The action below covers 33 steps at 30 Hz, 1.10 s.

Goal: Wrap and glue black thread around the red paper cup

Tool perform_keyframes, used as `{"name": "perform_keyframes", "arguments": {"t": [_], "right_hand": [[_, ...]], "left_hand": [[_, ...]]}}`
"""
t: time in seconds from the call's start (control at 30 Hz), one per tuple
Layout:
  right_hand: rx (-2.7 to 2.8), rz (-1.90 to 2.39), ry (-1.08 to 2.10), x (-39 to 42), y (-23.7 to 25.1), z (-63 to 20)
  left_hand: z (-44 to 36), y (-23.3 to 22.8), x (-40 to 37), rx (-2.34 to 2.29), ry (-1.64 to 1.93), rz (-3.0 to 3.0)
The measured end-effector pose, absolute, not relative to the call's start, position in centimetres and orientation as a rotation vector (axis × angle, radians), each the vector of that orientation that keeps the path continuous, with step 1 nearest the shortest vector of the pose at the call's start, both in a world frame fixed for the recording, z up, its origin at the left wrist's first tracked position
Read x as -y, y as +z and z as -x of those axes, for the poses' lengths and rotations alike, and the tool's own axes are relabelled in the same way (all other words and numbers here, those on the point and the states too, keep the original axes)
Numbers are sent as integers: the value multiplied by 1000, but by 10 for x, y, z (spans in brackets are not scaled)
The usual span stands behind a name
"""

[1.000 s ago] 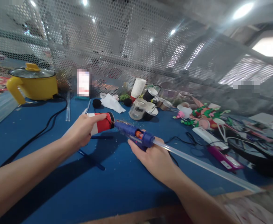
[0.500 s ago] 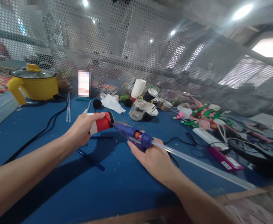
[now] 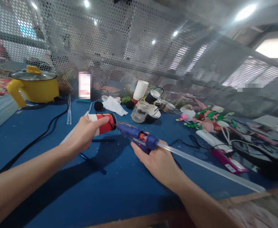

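Red-and-white cup [image 3: 105, 128] sits sideways above the blue bench [image 3: 129, 196], left hand's [image 3: 84, 133] grip closed around it. Right hand [image 3: 156, 155] grips a glue gun [image 3: 129, 131], nozzle at the cup's black-edged end; contact indeterminable.

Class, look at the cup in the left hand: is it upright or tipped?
Tipped: the left hand holds the red-and-white cup nearly sideways, its black-edged end facing the glue gun in the right hand.
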State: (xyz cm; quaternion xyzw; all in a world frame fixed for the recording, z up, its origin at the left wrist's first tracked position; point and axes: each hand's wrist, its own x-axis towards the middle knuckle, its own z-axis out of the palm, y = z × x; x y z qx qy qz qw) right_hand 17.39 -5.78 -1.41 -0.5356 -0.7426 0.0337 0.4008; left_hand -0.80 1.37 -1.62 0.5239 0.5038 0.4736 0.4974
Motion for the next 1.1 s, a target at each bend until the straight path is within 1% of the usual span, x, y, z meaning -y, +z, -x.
{"name": "perform_keyframes", "arguments": {"t": [0.17, 0.33, 0.6, 0.83, 1.0, 1.1], "right_hand": [[1864, 1399, 24, 57, -17, -175], [1897, 1376, -7, 56, -14, -176], [1893, 1378, -86, 54, -19, -177], [1881, 1330, -90, 51, -19, -178], [1877, 1355, -88, 51, -20, -178], [1870, 1404, -71, 52, -21, -178]], "left_hand": [[-1, -6, -5, -1250, 1238, -1315], [-7, 1, 2, -1256, 1204, -1389], [-3, -7, 1, -1259, 1154, -1628], [-2, -16, -1, -1242, 1153, -1761], [-1, -19, -1, -1300, 1138, -1729], [-3, -13, 0, -1249, 1131, -1667]]}}
